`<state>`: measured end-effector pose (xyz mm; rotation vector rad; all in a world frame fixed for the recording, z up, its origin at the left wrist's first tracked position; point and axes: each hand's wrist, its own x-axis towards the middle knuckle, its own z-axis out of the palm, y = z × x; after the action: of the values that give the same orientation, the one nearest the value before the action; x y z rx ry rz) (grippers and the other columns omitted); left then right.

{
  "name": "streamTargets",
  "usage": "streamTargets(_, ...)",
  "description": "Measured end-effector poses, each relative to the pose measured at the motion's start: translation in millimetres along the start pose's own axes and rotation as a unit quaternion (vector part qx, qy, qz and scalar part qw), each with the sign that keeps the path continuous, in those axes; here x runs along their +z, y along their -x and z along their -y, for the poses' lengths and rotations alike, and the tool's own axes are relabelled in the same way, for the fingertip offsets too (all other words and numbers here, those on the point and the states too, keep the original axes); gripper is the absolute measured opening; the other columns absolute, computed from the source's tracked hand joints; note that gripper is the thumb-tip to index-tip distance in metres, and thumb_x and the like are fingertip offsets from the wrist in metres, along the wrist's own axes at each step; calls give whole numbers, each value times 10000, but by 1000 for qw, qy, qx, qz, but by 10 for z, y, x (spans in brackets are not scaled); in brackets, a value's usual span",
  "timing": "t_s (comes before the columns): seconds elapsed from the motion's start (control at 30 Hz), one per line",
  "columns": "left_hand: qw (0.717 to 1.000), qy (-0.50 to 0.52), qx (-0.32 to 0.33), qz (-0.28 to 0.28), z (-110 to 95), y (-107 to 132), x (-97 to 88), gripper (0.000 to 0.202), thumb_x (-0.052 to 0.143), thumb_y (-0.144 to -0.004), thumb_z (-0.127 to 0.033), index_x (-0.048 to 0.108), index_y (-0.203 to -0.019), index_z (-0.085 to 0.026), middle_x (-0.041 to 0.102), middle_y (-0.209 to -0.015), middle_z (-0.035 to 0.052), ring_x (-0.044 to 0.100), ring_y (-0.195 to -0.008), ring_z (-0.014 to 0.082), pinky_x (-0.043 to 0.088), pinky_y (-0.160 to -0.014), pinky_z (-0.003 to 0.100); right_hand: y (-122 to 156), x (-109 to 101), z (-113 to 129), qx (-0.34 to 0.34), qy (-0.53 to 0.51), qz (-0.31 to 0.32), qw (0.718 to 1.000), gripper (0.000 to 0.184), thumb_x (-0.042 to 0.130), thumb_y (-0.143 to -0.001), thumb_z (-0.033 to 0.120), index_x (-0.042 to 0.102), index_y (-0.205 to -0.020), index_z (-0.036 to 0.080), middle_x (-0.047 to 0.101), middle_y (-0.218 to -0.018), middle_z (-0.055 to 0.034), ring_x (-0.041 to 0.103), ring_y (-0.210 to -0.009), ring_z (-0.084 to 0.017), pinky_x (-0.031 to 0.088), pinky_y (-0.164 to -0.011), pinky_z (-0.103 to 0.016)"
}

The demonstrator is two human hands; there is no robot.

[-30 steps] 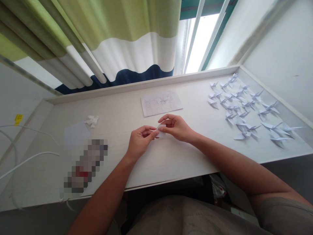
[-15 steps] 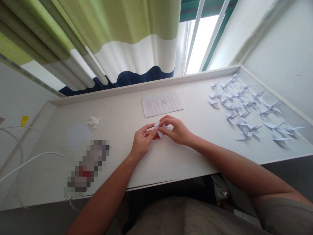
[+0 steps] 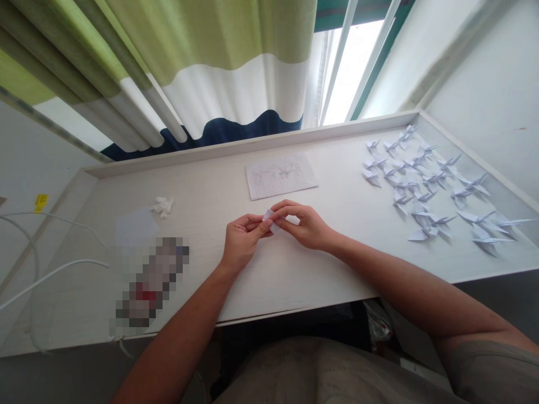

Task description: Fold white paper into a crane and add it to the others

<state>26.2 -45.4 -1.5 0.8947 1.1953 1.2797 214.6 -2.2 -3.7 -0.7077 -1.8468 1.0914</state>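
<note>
A small folded piece of white paper [image 3: 270, 220] is pinched between both hands over the middle of the white desk [image 3: 295, 269]. My left hand [image 3: 242, 241] grips its left side with curled fingers. My right hand [image 3: 305, 224] holds its right side, fingertips pressed on the fold. Most of the paper is hidden by the fingers.
Several folded white paper cranes [image 3: 425, 185] are spread over the desk's right part. A printed sheet [image 3: 280, 175] lies behind the hands. To the left are a crumpled scrap [image 3: 163, 206], a pale paper square [image 3: 135, 227], a blurred-out object [image 3: 149, 286] and white cables [image 3: 46, 275]. Curtains hang behind.
The fingers of both hands have shifted on the small paper, turning and pressing it; the hands stay in the same spot over the desk.
</note>
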Motion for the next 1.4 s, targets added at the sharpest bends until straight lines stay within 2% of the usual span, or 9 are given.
streamTargets(0.13,1000,-4,-13,-1,-10,1,-13,472,1021,-608,-475,781,-836,-139,827,-783,61,799,-721,212,705,-748,373,4,-7,37,17,-7,16,1000,179,650,-928,148,793,-1007,221,756,-1179,-75,715,-1072,-212,573,-969,-411)
streamTargets(0.33,1000,-8,-21,5,-9,4,-3,482,1003,-626,-522,773,-820,-144,810,-743,51,784,-669,204,705,-739,381,-2,23,24,51,5,-1,999,104,748,-937,310,809,-952,228,766,-1138,-74,719,-1003,-213,577,-924,-409)
streamTargets(0.47,999,-6,-29,23,-11,5,-6,484,988,-653,-539,752,-822,-152,819,-783,66,813,-736,252,707,-792,432,-5,46,19,64,3,-20,998,122,782,-921,350,799,-891,233,779,-1090,-62,725,-970,-212,579,-900,-403)
streamTargets(0.6,996,38,-62,53,-23,-15,-35,554,906,-726,-644,762,-908,-141,828,-836,110,829,-796,296,698,-838,490,-7,49,27,69,3,-48,996,122,776,-911,321,779,-834,225,783,-1032,-54,722,-925,-201,576,-865,-383)
streamTargets(0.67,993,59,-76,69,-26,-24,-53,536,905,-739,-609,769,-951,-136,832,-857,117,830,-807,302,694,-853,511,-7,46,27,69,1,-58,996,112,777,-898,304,772,-821,223,786,-1017,-54,728,-925,-204,570,-865,-381)
streamTargets(0.8,995,38,-66,72,-13,-22,-58,475,988,-674,-427,762,-973,-136,839,-864,97,832,-830,287,685,-912,511,-5,38,27,68,4,-66,995,116,779,-883,298,763,-802,217,795,-1025,-61,745,-946,-216,571,-898,-392)
streamTargets(1.03,995,27,-61,69,24,-10,-18,503,997,-674,-460,745,-973,-143,850,-907,100,835,-868,277,688,-928,494,10,41,77,89,-15,-68,994,86,757,-878,269,779,-810,220,834,-982,-56,774,-998,-237,594,-919,-404)
streamTargets(1.27,995,47,-42,80,79,-4,10,499,990,-683,-491,716,-958,-177,855,-972,83,835,-933,277,678,-957,501,20,95,83,123,-79,-94,985,124,779,-862,331,798,-826,214,848,-1028,-86,789,-1058,-264,603,-974,-454)
streamTargets(1.4,996,40,-36,68,75,18,42,519,988,-680,-502,722,-977,-169,850,-939,80,835,-911,283,679,-949,517,23,116,78,133,-78,-110,982,122,795,-847,331,797,-822,212,851,-1036,-91,791,-1052,-267,609,-974,-459)
